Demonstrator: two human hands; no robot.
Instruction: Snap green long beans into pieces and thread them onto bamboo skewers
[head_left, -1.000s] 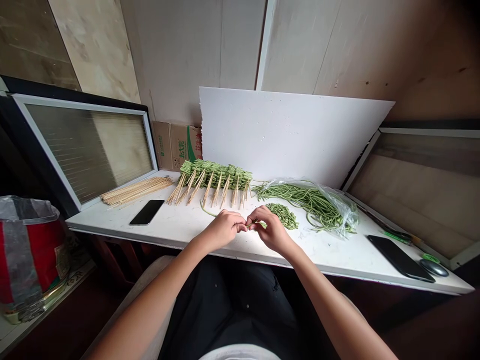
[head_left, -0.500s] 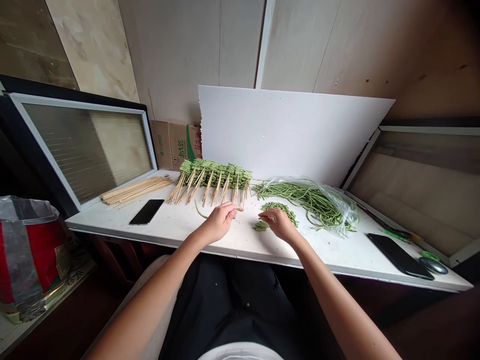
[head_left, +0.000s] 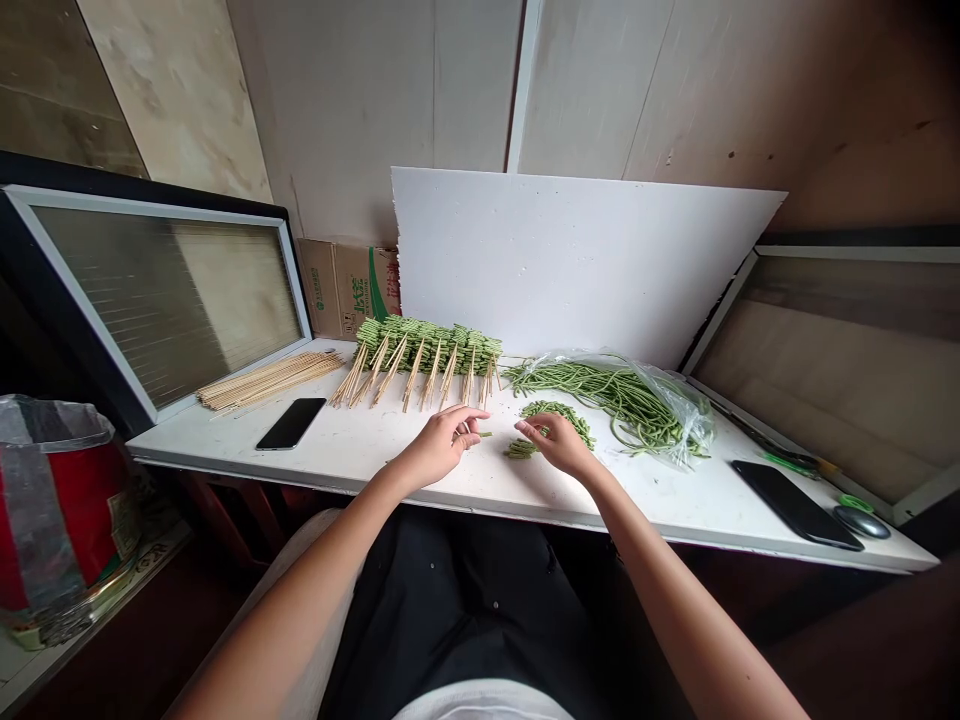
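My left hand (head_left: 439, 447) hovers low over the white table (head_left: 360, 455), its fingers loosely curled round a thin long bean whose green tip (head_left: 484, 434) pokes out to the right. My right hand (head_left: 561, 447) is apart from it, fingers stretched over a small pile of cut bean pieces (head_left: 570, 418), holding nothing; a little bundle of pieces (head_left: 519, 450) lies just under its fingertips. Behind the hands lies a row of bean skewers (head_left: 427, 348), sticks pointing toward me.
A clear bag of long beans (head_left: 630, 400) lies to the right. Bare bamboo skewers (head_left: 270, 380) and a black phone (head_left: 291, 422) are at left; a second phone (head_left: 795, 505) at right. A white foam board (head_left: 570, 260) leans behind. A red bucket (head_left: 52, 510) stands left of the table.
My hands were pinched together on one bean a second ago. They have parted: the right went to the cut pile and set a piece down, the left moved slightly forward.
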